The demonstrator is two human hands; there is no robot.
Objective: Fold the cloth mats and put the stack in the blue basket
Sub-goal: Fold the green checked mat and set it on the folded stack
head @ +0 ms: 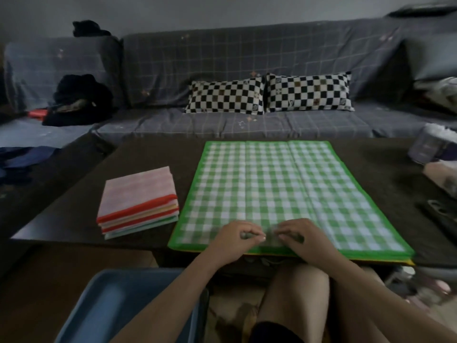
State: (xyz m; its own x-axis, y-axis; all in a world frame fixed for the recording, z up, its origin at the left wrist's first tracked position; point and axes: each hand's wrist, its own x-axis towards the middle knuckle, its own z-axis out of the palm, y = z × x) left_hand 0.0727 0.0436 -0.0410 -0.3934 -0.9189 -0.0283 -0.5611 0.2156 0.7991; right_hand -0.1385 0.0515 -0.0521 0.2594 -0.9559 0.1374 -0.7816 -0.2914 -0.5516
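Where both curled hands pinch its near edge, green-checked mat (277,189), flat, 2 lengthwise creases, green-bordered.

Bare dark table (153,154) left open at frame centre-left, lower-left flanked by folded stack (138,201), right edge crowded by clutter (430,149)

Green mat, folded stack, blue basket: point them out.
Green mat (277,191): head view, middle of the checked top.
Folded stack (137,191): head view, pink top face.
Blue basket (99,280): head view, left rim.

Left hand (237,237) and right hand (300,235) side by side, fingers curled, palms down, forearms converging forward
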